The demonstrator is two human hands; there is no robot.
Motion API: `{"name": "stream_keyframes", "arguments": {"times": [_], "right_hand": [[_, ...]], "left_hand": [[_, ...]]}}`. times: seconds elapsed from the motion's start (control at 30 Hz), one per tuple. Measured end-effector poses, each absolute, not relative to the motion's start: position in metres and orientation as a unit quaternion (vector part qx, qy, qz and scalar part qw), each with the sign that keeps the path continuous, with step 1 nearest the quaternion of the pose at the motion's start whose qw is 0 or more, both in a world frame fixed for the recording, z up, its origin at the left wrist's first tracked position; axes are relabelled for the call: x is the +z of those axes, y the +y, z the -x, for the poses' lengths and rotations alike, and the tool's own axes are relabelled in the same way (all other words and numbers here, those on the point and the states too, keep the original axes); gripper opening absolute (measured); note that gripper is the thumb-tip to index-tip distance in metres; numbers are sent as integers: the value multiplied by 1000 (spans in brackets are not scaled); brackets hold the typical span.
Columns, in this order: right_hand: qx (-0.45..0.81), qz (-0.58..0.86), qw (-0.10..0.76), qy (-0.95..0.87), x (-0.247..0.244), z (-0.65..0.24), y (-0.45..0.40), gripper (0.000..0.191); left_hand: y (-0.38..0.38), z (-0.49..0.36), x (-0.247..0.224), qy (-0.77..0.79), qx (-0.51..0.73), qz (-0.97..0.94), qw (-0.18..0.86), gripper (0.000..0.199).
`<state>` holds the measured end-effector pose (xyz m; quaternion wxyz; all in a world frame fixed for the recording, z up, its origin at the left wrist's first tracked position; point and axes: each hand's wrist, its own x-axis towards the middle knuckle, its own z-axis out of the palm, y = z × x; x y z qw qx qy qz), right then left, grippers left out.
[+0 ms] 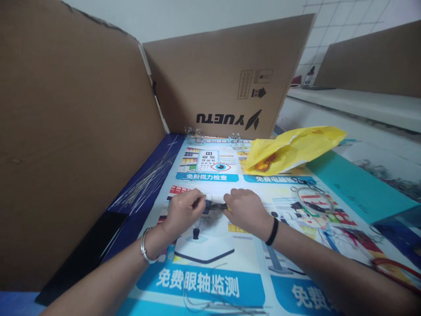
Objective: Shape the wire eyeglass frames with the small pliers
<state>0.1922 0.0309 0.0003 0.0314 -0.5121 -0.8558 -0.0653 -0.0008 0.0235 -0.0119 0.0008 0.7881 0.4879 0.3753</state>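
My left hand (187,208), with a silver bangle at the wrist, is closed in a pinch on a thin wire (209,195) that curves up by its fingertips. My right hand (246,211), wearing a black band, is wrapped round what look like small pliers (217,206). Their dark jaws point left toward my left fingertips, and a bit of yellow shows at the grip. The fingers hide most of the handles. Both hands are just above the printed poster sheet (210,250), close together.
Straight wires (144,182) lie along the left, beside a black flat object (85,254). Bent wire pieces (195,135) sit by the cardboard panel (226,74) at the back. A yellow bag (292,147) and a wire coil (314,201) lie to the right; more wires (210,298) are in front.
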Motion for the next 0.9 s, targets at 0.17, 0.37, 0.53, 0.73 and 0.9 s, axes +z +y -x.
{"name": "stream_keyframes", "arguments": {"times": [0.17, 0.37, 0.53, 0.73, 0.9], "right_hand": [[-97, 506, 45, -856, 6, -193, 27, 18], [-100, 515, 37, -850, 9, -197, 30, 18], [-103, 538, 43, -835, 9, -201, 35, 19], [-129, 533, 59, -834, 5, -195, 33, 23], [-123, 530, 52, -838, 3, -192, 30, 24]], "left_hand": [[22, 1, -14, 467, 345, -812, -52, 23], [21, -1, -12, 468, 375, -800, -3, 17], [25, 0, -6, 518, 433, -737, 30, 18], [25, 1, -9, 518, 440, -733, 16, 19], [23, -2, -14, 515, 428, -743, 5, 17]]}}
